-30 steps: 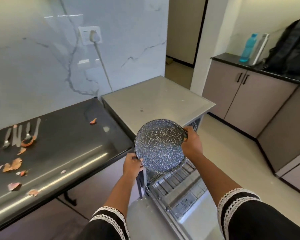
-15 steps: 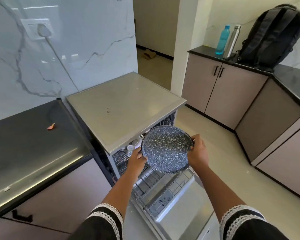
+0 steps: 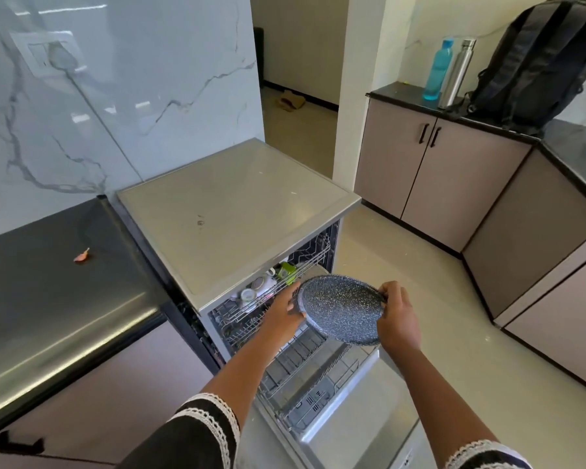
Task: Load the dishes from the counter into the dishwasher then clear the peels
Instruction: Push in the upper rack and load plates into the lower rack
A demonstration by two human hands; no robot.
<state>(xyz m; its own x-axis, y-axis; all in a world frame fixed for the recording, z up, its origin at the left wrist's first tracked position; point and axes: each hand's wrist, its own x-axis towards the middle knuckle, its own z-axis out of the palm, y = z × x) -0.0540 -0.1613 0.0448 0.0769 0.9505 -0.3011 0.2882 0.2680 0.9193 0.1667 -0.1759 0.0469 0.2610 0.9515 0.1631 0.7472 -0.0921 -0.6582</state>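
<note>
Beyond your hands you face a white marble wall (image 3: pixel 132 96) with a socket (image 3: pixel 48 55); to their right, taupe cabinets (image 3: pixel 430 170) line a pale tiled floor (image 3: pixel 420 299), a backpack (image 3: pixel 538 62) on top.

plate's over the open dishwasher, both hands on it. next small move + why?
Probably tilt the speckled plate on edge and lower it into the lower rack. The left hand and right hand hold it by opposite rims, nearly flat, above that pulled-out rack, whose slots look free. The upper rack already holds cups.
</note>
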